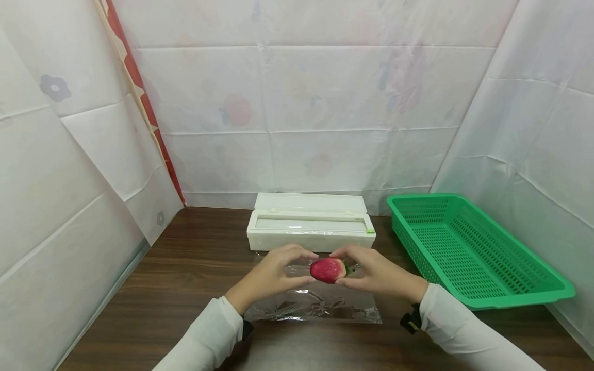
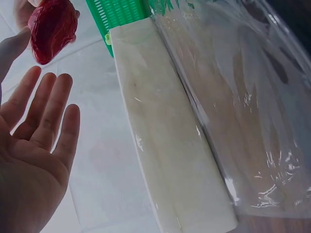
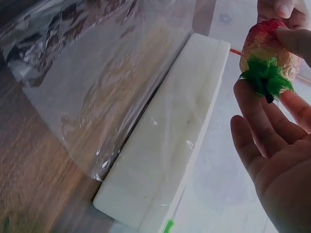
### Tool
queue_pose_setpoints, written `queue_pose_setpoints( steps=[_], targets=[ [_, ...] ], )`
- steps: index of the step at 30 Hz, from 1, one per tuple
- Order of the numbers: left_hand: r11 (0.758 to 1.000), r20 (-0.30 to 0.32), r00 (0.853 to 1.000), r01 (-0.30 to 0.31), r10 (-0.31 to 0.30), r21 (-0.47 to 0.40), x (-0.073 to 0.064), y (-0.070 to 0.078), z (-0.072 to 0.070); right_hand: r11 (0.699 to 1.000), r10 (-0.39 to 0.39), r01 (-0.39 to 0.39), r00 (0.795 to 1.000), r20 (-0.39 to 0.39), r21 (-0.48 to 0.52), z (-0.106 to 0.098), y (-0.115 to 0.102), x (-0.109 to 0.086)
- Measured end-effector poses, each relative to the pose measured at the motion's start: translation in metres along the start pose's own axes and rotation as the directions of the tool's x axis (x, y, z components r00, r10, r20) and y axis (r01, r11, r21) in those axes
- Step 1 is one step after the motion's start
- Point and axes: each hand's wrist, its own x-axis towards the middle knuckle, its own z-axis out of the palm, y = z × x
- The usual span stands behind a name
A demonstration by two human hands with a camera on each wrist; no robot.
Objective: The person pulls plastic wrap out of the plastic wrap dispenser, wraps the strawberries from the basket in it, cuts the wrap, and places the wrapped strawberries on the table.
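Head view: right grip (image 1: 381, 271) clamped on strawberry (image 1: 327, 270), left grip (image 1: 273, 271) apart; wristband marking (image 1: 412, 324) illegible.

- Sleeved left arm (image 1: 199, 332) and right arm (image 1: 468, 322) reach forward, angled inward.
- The left hand (image 1: 275, 270) has straight, spread fingers (image 2: 55, 103), its thumb (image 2: 13, 48) set apart.
- Opposite, the right hand (image 1: 380, 272) pinches between thumb (image 3: 295, 41) and fingers (image 3: 253, 114).

The person wears long white sleeves, soft and lightly creased, on the left arm (image 1: 204, 335) and right arm (image 1: 468, 324) alike. Below the right cuff sits a black, blocky wrist device (image 1: 411, 320) — it bears a small yellow-green mark. A second dark piece (image 1: 247, 329) at the left cuff, partly hidden, seems similar — both hands (image 1: 274, 275) are bare.
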Motion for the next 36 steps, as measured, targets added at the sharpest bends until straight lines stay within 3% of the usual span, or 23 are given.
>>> queue_pose_setpoints(
  steps=[15,22,28,36],
  targets=[
    [0.994,0.025,0.995,0.093,-0.095,0.065,-0.003,0.004,0.0,0.993,0.009,-0.01,1.0,0.007,0.119,0.013,0.0,0.0],
    [0.982,0.103,0.977,0.179,-0.185,0.065,-0.006,0.004,0.001,0.995,0.022,-0.024,0.999,0.023,0.094,0.024,0.002,-0.001],
    [0.978,0.146,0.971,0.172,-0.188,0.115,-0.009,0.0,0.004,0.995,0.053,-0.056,0.998,0.041,0.081,0.036,0.004,-0.002],
    [0.966,0.196,0.952,0.209,-0.236,0.15,-0.015,-0.003,0.009,0.995,0.067,-0.071,0.996,0.061,0.069,0.047,0.005,-0.003]
  ],
)
